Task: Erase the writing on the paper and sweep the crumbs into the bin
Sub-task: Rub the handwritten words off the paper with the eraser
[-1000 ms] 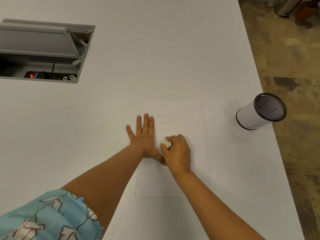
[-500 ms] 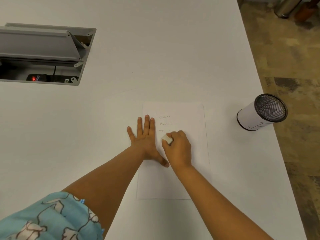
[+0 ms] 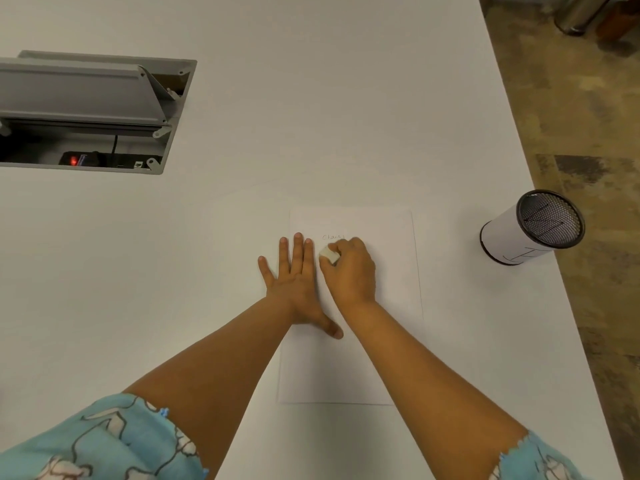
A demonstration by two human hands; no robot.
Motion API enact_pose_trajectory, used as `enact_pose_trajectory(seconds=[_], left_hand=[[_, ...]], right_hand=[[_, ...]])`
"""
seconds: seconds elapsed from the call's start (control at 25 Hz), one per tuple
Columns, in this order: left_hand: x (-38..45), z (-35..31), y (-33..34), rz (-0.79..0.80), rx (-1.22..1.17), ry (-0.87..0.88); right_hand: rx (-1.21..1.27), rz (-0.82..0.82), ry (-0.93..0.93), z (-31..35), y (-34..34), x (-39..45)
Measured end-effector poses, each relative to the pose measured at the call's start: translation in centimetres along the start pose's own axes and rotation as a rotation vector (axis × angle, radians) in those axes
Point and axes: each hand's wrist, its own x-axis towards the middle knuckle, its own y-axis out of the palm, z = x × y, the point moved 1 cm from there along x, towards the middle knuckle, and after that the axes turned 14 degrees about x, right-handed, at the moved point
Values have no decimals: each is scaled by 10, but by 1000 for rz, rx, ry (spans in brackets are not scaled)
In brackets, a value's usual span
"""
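A single sheet of paper (image 3: 349, 358) lies flat on the white table (image 3: 311, 116), its long axis running from 6 o'clock to 12 o'clock, the faint pencilled writing (image 3: 333, 237) near its 12 o'clock end. Thin and limp, the sheet would likely slide or buckle under rubbing, so it is best pinned rather than gripped: the left hand (image 3: 294, 282) lies flat with fingers straight, pressing across the sheet's 9 o'clock edge, thumb spread onto the paper. The right hand (image 3: 351, 271) is curled around a small white eraser (image 3: 329, 254), pinching it at the fingertips just below the remaining word; the eraser looks light, slightly soft and easy to hold by its sides. The bin (image 3: 531, 232), a light mesh cylinder wrapped in white paper, stands at 3 o'clock of the sheet, well apart, near the table's edge, its open mouth up. No crumbs can be made out.
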Motion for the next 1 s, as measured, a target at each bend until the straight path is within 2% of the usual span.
enact_pose_trajectory(seconds=[0.28, 0.52, 0.76, 1.0], left_hand=[[-1, -1, 2, -13, -16, -14], [-2, 0, -2, 24, -4, 2], [-3, -2, 1, -21, -6, -16], [-5, 0, -4, 33, -20, 10]], right_hand=[[-9, -72, 14, -15, 0, -39], [-7, -41, 29, 5, 3, 13], [-12, -110, 6, -17, -1, -34], [39, -47, 25, 1, -4, 8]])
